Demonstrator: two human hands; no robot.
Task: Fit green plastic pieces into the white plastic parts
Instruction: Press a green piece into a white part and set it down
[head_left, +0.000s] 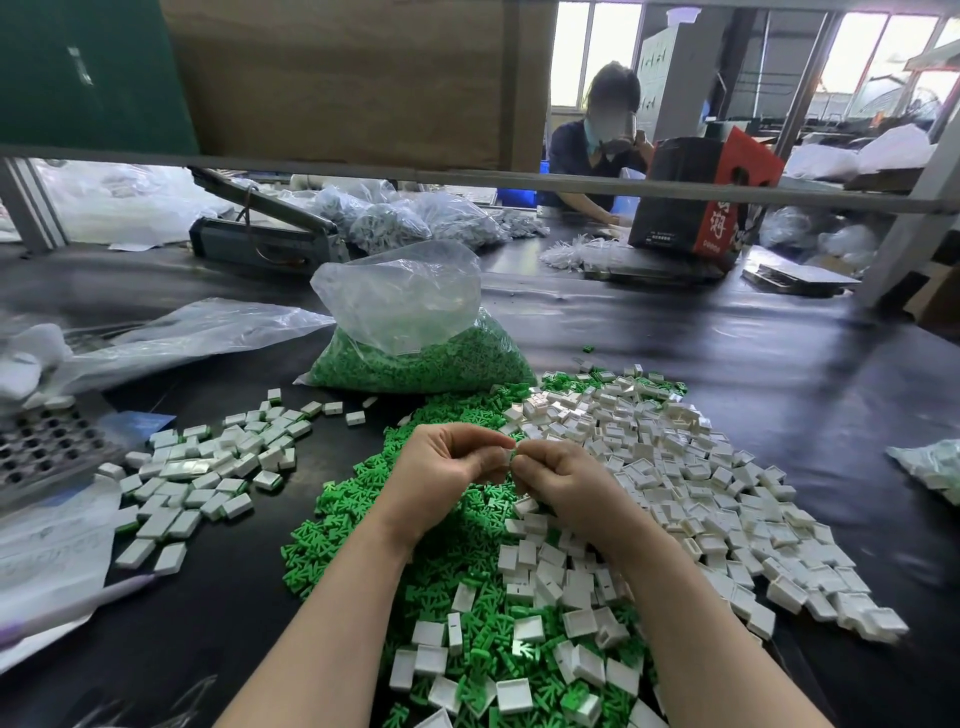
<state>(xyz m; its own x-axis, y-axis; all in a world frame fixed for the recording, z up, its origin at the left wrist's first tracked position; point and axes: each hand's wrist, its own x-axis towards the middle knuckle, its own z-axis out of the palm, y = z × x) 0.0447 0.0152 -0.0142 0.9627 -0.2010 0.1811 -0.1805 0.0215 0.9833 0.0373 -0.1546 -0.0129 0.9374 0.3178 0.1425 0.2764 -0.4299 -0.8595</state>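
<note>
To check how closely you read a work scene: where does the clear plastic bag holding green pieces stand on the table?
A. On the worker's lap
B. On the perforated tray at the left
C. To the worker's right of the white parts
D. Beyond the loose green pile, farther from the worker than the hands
D: the clear bag of green pieces stands upright and open behind the loose green pile, past both hands.

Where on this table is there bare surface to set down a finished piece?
Bare black table between the finished white parts and the green pile, also right of the white heap. Crowded beneath both hands.
</note>
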